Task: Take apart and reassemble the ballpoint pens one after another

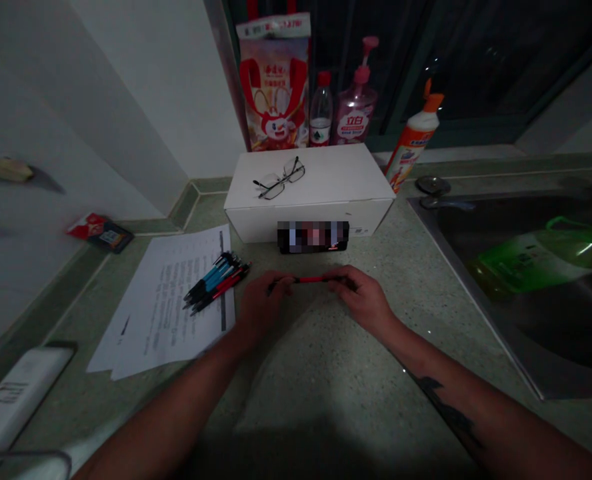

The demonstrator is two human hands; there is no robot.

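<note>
- The left hand holds one end of a red-and-black pen, its fingers pinched around it.
- The right hand grips the other end, its fingers likewise closed on the pen.
- The pen lies level between the hands, above the green speckled surface, just on the near side of a phone (its screen is blurred).
- The phone leans against the near side of a white box, with glasses on top.
- To the left, several blue, black and red pens lie bunched on printed sheets.
- On the right, a green bottle lies in the sink.
</note>
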